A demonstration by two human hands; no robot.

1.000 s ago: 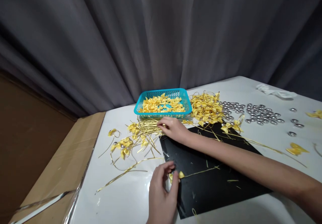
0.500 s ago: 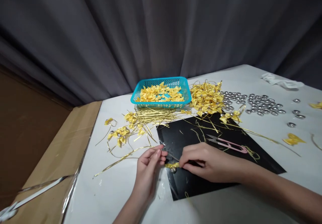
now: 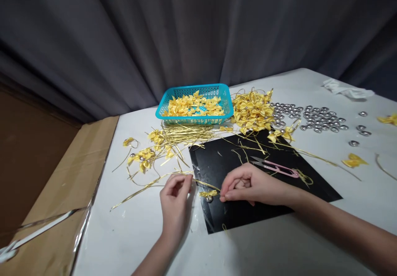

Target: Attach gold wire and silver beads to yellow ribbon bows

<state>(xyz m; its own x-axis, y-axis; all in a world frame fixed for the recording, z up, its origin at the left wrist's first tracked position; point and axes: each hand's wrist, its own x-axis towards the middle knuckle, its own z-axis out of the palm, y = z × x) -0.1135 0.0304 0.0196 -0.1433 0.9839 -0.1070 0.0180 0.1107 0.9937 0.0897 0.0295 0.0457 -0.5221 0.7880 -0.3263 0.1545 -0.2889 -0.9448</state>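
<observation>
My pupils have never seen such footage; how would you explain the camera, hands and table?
No machine here: a person works bare-handed, filmed by one head-worn camera looking forward and down. The left hand and right hand seem to pinch a thin gold-coloured strand stretched between them. Just below in view, a small yellow ribbon bow with a silver bead shows against a flat black sheet bearing pink-handled metal snips. Farther back, a turquoise plastic basket of yellow ribbon bows stands on the white table, loose gold strands before it, shiny silver oval beads farther right.
</observation>
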